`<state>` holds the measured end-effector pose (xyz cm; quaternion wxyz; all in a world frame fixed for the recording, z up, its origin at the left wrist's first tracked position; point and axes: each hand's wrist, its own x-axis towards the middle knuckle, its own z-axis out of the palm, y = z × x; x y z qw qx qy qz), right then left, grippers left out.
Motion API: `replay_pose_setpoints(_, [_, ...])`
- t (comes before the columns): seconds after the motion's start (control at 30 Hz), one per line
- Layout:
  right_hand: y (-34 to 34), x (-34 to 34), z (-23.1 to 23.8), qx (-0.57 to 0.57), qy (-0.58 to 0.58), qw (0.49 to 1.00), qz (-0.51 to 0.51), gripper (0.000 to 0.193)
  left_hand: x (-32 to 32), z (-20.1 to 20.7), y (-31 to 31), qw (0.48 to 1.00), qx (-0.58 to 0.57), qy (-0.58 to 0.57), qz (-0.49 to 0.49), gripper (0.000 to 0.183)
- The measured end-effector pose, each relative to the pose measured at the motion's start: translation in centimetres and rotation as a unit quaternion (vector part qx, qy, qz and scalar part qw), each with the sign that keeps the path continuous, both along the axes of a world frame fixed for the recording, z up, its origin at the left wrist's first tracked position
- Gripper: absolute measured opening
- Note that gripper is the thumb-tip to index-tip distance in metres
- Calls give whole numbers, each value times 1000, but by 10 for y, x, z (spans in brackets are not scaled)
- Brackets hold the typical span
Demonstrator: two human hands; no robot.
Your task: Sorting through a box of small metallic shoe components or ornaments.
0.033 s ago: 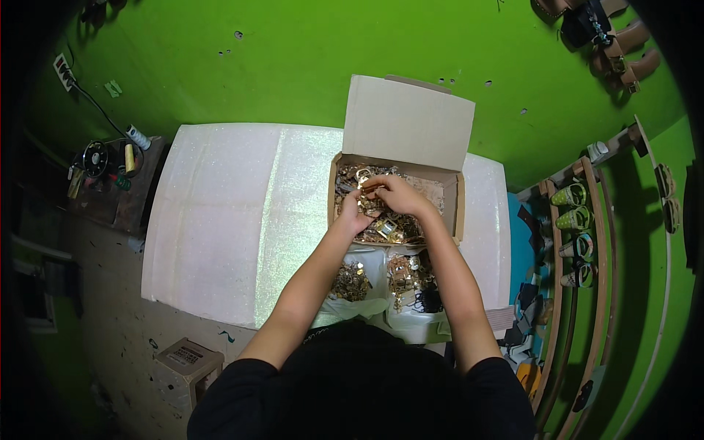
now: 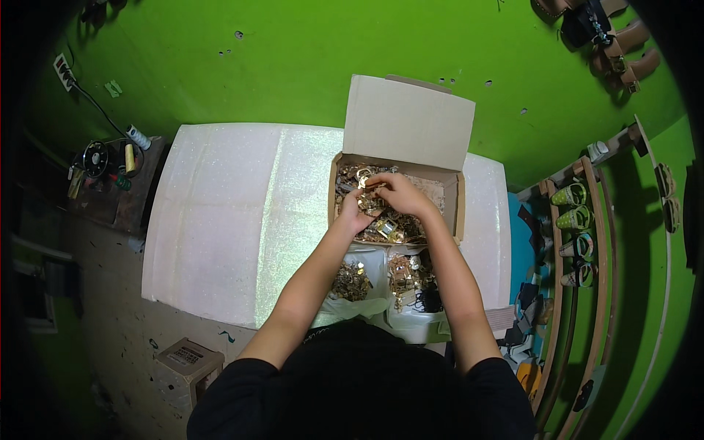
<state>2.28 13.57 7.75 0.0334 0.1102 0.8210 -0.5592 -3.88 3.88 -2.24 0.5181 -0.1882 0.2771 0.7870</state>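
An open cardboard box (image 2: 460, 209) stands on the table with its lid (image 2: 409, 121) raised at the back. Gold-coloured and silvery metal pieces, some shaped like buckles (image 2: 389, 229), are heaped inside it. Over the box's left half, my left hand (image 2: 355, 214) is cupped and closed around a clump of gold-coloured metal pieces (image 2: 370, 201). My right hand (image 2: 402, 195) comes in from the right, its fingers bent and pinched at that same clump. What lies right between its fingertips is too small to make out. A pale ring-shaped piece (image 2: 363, 176) shows beyond the fingertips.
Nearer me sit two plastic-lined containers: the left holds small metal pieces (image 2: 352, 281), the right gold-coloured pieces and black cord (image 2: 430, 298). Shimmery white sheeting (image 2: 213, 220) covers the table. A shoe rack (image 2: 595, 271) stands right; a stool (image 2: 188, 363) and small side table (image 2: 121, 198) are left.
The fingers of my right hand have shifted slightly over the clump. My left hand and the box stay where they were.
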Motion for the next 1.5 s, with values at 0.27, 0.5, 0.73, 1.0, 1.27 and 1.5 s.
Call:
replay_pose_setpoints(0.27, [22,40,-40,219,-123,964,-92,27,-7,15,-10,995,100,-6,13,34])
replay_pose_setpoints(0.5, [-17,42,-50,340,-262,901,-66,45,-12,40,-13,991,126,-16,47,34])
replay_pose_setpoints(0.73, [17,59,-69,278,-100,932,-209,22,-14,59,-15,983,178,-18,45,36])
replay_pose_setpoints(1.0, [5,40,0,-4,76,973,-219,19,2,22,-13,993,113,-31,4,36])
replay_pose_setpoints(1.27, [32,31,-43,209,77,954,-200,23,0,34,-13,997,73,-15,8,35])
replay_pose_setpoints(1.5, [-8,28,-59,356,-59,925,-118,69,-23,60,-26,990,131,-10,48,36])
